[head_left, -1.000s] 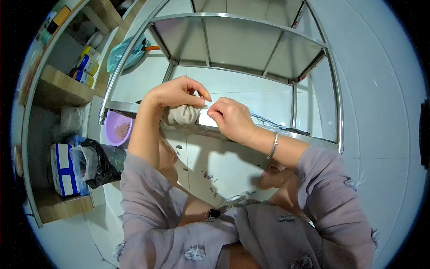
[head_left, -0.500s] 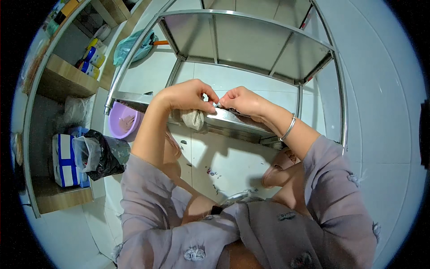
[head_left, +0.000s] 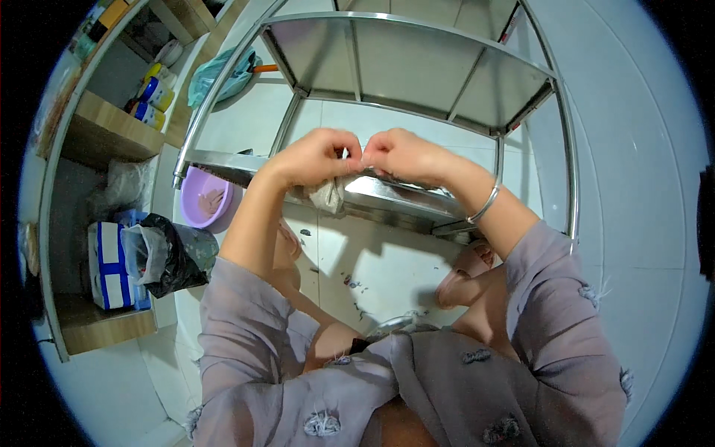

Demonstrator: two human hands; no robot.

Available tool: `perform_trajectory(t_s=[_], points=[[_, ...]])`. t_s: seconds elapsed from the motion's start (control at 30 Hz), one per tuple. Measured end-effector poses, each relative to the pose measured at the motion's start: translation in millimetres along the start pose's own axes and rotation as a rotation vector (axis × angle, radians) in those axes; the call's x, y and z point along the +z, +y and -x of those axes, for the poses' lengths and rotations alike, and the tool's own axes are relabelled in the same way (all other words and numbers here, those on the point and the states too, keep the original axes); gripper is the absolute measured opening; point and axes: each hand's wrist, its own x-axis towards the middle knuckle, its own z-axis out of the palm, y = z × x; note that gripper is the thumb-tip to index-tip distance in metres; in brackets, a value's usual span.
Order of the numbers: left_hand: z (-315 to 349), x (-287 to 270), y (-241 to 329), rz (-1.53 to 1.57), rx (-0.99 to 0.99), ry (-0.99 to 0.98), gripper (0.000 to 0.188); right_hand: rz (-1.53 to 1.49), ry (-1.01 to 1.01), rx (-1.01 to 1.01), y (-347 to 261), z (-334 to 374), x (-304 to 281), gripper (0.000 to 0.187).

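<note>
My left hand (head_left: 319, 158) and my right hand (head_left: 408, 155) meet over the near bar of a steel rack (head_left: 402, 203), thumbs and fingers pinched close together. Whatever sits between the fingertips is hidden or too small to name. A crumpled beige cloth (head_left: 328, 198) hangs under my left hand at the edge of this bar; whether the fingers grip it I cannot tell. Something dark and shiny lies along the bar's top beneath my right hand, partly covered by it. A silver bangle (head_left: 488, 205) circles my right wrist.
The rack's large grey panel (head_left: 410, 67) stands beyond my hands. Left are a purple basin (head_left: 202, 216), a black bag (head_left: 175, 257), a blue-and-white pack (head_left: 112, 264) and a cabinet (head_left: 112, 134) with jars. A teal bag (head_left: 216, 80) lies behind. Dark scraps (head_left: 354, 281) dot the tiled floor.
My hands have drawn closer together, and the right has turned so its fingers curl inward. The small whitish piece that showed between the fingertips is now hidden. The cloth has shifted slightly right.
</note>
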Motion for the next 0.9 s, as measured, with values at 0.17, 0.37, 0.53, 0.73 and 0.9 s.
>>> perform_trajectory(t_s=[0.17,0.37,0.53,0.73,0.9], points=[[8,-9,-8,0.25,-0.171,0.134,0.01,-0.07,-0.117,0.067,-15,22,-28,0.017],[2,3,7,0.051,-0.025,0.002,0.015,0.068,-0.095,0.032,17,46,-46,0.023],[-2,10,13,-0.099,-0.015,0.002,0.017,0.373,-0.125,-0.094,9,50,-38,0.034],[-1,13,14,-0.256,0.011,0.034,0.016,0.524,0.01,-0.117,13,44,-28,0.019],[-7,26,20,-0.115,0.123,0.069,0.017,0.423,-0.019,-0.198,8,46,-25,0.016]])
